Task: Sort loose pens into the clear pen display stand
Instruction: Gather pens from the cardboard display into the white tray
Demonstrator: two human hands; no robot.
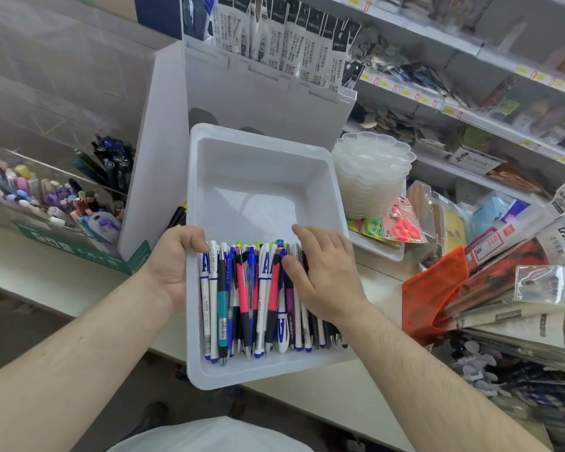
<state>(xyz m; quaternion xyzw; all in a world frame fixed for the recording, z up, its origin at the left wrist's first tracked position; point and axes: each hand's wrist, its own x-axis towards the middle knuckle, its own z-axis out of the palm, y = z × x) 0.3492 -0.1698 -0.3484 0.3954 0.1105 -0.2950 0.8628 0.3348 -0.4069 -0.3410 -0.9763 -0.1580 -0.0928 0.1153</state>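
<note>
A pale smooth table [79,275] runs beneath a white rectangular plastic tray [265,177]. Its near half holds a packed row of loose plastic pens [245,295], white, blue, pink and teal. The left hand [173,262] grips the tray's rim at nine o'clock; the right hand [323,275] lies flat, fingers relaxed, on the pens at three o'clock. At ten o'clock stands the clear pen display stand [56,190]; at two o'clock, white store shelves [470,102] with packaged stationery.
</note>
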